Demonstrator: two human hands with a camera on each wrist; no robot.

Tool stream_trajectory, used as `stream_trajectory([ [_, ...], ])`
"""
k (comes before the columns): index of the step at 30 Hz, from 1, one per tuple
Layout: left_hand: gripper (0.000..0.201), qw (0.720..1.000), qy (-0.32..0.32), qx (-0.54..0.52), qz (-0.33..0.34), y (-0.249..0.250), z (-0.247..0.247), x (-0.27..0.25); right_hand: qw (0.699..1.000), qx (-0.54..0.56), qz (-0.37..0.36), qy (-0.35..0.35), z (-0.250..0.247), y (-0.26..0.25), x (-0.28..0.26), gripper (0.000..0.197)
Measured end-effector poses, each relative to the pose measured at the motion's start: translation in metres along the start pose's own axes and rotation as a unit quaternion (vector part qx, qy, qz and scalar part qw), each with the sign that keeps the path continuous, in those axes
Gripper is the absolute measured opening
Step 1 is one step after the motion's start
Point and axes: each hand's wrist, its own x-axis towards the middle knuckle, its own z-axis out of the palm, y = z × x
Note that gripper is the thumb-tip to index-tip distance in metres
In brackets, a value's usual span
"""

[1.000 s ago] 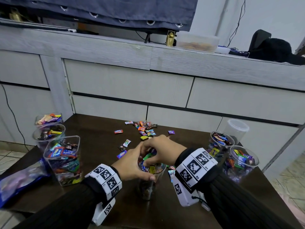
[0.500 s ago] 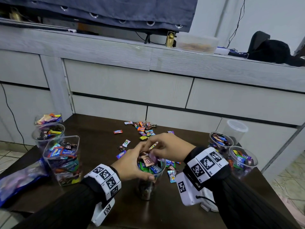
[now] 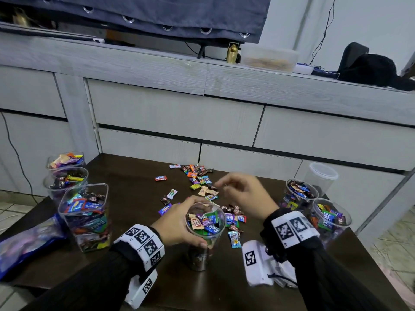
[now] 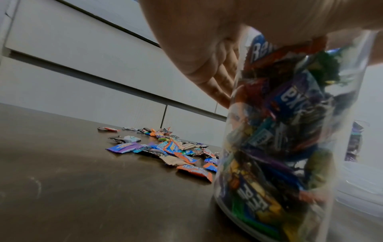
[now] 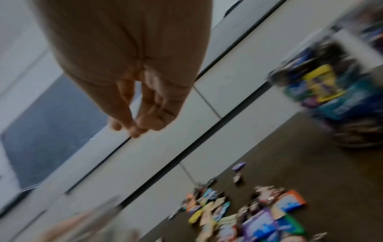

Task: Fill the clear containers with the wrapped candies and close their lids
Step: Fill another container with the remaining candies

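Note:
A tall clear container (image 3: 203, 232) stands near the front of the dark table (image 3: 125, 198), filled to its mouth with wrapped candies. My left hand (image 3: 177, 223) grips it round the upper wall; the left wrist view shows the fingers (image 4: 215, 78) curled on the container (image 4: 286, 131). My right hand (image 3: 233, 189) hovers just behind and right of it, over the loose candy pile (image 3: 202, 182). Its fingers are loosely curled with nothing visible in them. In the blurred right wrist view that hand (image 5: 140, 104) hangs above the candies (image 5: 248, 217).
Three candy-filled containers stand at the left, the nearest a square one (image 3: 86, 212), beside a blue bag (image 3: 24, 243). Two filled tubs (image 3: 299, 194) (image 3: 330, 218) and an empty lidded tub (image 3: 322, 176) stand at the right. Grey drawers (image 3: 175, 115) back the table.
My right hand left the container's mouth and moved up and back to the right, over the loose pile. The left hand kept its grip on the container.

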Motion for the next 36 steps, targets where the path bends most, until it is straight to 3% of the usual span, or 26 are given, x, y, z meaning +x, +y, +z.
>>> stream_trajectory([
  [2,0.096,1.000,-0.001,0.016,-0.005,0.000,-0.001,0.001,0.993,-0.033,0.107,0.038,-0.010,0.025,-0.003,0.028],
  [5,0.094,1.000,-0.005,0.022,-0.011,0.000,-0.004,0.005,0.930,-0.178,0.312,-0.074,-0.005,0.068,-0.016,0.087],
  [7,0.093,1.000,-0.010,0.020,-0.017,0.001,-0.006,0.008,0.889,-0.243,0.366,-0.129,0.010,0.090,-0.026,0.116],
  [10,0.092,1.000,-0.009,0.017,-0.020,0.001,-0.006,0.010,0.865,-0.273,0.389,-0.163,0.026,0.114,-0.029,0.134],
  [12,0.092,1.000,-0.009,0.008,-0.018,-0.001,-0.005,0.010,0.865,-0.245,0.410,-0.153,0.028,0.122,-0.022,0.130],
  [17,0.092,1.000,-0.006,-0.011,-0.014,-0.006,-0.004,0.011,0.870,-0.256,0.408,-0.109,0.030,0.137,-0.001,0.094],
  [19,0.091,1.000,-0.011,-0.013,-0.016,-0.007,-0.004,0.012,0.880,-0.238,0.401,-0.091,0.035,0.141,0.006,0.092],
  [22,0.090,1.000,-0.014,-0.017,-0.012,-0.007,-0.005,0.012,0.888,-0.254,0.379,-0.051,0.049,0.145,0.011,0.107],
  [25,0.091,1.000,-0.011,-0.020,-0.006,-0.007,-0.004,0.013,0.874,-0.331,0.346,-0.086,0.065,0.146,0.013,0.118],
  [30,0.092,1.000,-0.011,-0.013,-0.002,-0.007,-0.004,0.013,0.856,-0.387,0.304,-0.158,0.077,0.140,0.024,0.100],
  [34,0.094,1.000,-0.005,-0.022,-0.001,-0.009,-0.004,0.013,0.892,-0.307,0.271,-0.192,0.079,0.123,0.027,0.061],
  [36,0.096,1.000,-0.007,-0.024,-0.004,-0.009,-0.004,0.014,0.900,-0.256,0.276,-0.218,0.077,0.116,0.027,0.060],
])
